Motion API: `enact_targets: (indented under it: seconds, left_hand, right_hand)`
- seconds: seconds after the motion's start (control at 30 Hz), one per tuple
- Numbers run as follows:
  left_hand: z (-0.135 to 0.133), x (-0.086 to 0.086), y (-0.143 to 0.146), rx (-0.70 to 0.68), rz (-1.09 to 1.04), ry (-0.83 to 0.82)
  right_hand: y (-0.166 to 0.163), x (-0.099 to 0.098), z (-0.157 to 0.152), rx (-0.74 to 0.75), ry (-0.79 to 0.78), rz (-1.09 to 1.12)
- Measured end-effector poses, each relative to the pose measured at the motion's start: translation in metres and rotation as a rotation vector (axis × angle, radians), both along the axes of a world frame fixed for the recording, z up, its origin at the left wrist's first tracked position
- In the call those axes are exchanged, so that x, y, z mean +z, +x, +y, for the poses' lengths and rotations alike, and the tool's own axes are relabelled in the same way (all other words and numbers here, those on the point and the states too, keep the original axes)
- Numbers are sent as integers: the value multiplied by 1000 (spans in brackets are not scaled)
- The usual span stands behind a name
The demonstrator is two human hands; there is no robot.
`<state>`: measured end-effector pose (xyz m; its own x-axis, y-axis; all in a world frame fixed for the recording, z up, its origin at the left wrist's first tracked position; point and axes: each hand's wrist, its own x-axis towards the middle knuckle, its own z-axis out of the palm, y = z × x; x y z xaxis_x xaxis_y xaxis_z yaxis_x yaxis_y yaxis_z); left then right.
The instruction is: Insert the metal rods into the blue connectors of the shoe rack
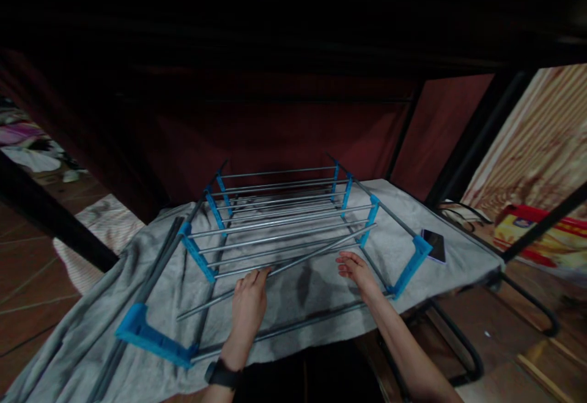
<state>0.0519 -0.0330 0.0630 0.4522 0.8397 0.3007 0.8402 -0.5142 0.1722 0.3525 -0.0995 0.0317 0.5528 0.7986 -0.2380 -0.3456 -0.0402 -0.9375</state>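
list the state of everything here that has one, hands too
Left hand: closed on the loose rod
Right hand: open, fingers slightly curled, holding nothing
Loose rod: slanted, near left end free
Rack: standing, crossbars fitted toward the far end
Grey cloth: spread out, rumpled at left
Phone: lying flat, dark side up
Wristband: worn on the left wrist

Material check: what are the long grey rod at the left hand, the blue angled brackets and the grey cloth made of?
Long grey rod: probably metal, given its smooth sheen; any coating is unclear. Blue angled brackets: likely moulded plastic, evenly coloured and fairly matte. Grey cloth: fleece or plush, perhaps, from its fuzzy, rumpled surface.
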Motion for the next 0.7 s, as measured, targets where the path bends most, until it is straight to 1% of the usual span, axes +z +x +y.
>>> enact_targets:
  seconds: [0.2, 0.3, 0.43, 0.57, 0.7]
  left_hand:
    - [-2, -15, -3, 7, 126, -37]
    - [-2, -22, -4, 14, 152, -45]
    - [-2, -31, -4, -5, 170, -75]
    - [-1, -42, -5, -30, 183, -89]
    - [2, -53, -7, -47, 214, -109]
  right_hand:
    - [9, -8, -5, -91, 119, 201]
    - [15, -17, -7, -119, 138, 236]
    - [24, -34, -6, -165, 109, 266]
    - [35, -52, -2, -184, 35, 278]
    - [42, -64, 4, -191, -35, 270]
